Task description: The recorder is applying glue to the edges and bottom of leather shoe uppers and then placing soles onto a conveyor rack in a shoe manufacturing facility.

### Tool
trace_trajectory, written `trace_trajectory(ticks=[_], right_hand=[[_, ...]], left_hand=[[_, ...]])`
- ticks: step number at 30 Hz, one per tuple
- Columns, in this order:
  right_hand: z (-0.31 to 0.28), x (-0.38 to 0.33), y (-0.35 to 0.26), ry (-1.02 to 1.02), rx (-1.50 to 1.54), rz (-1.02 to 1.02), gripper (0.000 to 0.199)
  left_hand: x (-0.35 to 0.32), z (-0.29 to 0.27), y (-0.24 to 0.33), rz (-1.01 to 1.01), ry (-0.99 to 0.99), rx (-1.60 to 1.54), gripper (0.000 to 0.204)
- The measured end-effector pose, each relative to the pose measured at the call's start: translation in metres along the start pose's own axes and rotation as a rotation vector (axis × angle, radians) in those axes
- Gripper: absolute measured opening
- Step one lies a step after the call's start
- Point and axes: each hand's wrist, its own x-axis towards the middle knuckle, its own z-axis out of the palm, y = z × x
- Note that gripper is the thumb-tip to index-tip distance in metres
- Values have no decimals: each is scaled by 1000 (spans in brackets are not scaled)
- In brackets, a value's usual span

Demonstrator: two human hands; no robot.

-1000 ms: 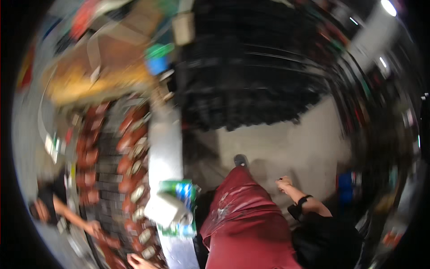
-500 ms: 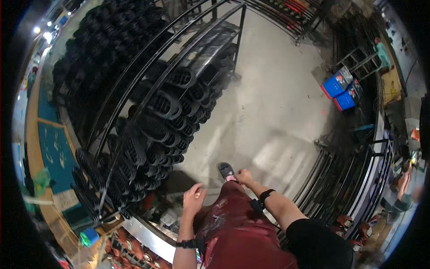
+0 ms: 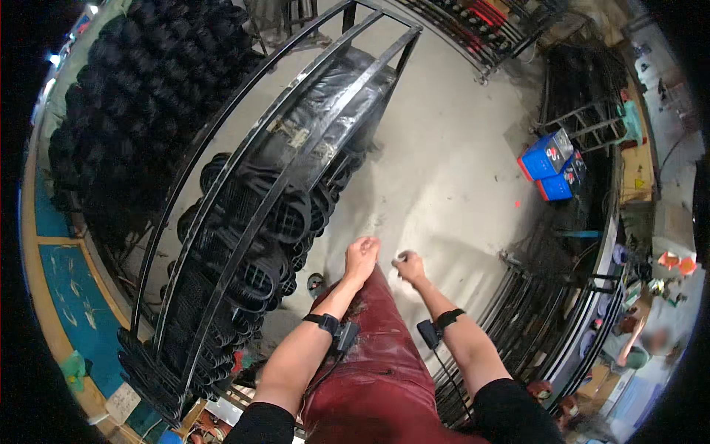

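My left hand is held out in front of my red apron, its fingers loosely curled inward with nothing visible in them. To its right, separated by a small gap, hovers my right hand, also curled and showing no object. Neither hand touches anything. Black bands with small dark devices sit on both forearms. Nearest on the left stands a black metal rack carrying many black shoe soles with grid patterns. My shoe peeks out beside the apron.
A large pile of black items rises at the far left, by a teal-topped bench. Blue-and-red boxes stand at the right. Dark metal bars line the near right. A person is at the far right. Grey floor lies ahead.
My left hand has moved forward and right, and its fingers look more curled. My right hand has shifted slightly forward. The rack appears closer, and a different foot shows.
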Motion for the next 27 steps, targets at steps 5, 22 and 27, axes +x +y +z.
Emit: trace_trajectory(ticks=[5, 22, 27], right_hand=[[-58, 158, -139, -53, 598, 49, 36], [-65, 416, -272, -226, 1215, -161, 41], [-113, 386, -279, -419, 1276, 10, 45]], left_hand=[[119, 21, 22, 205, 380, -87, 46], [322, 68, 30, -29, 743, -80, 35], [319, 39, -14, 93, 631, -154, 32]])
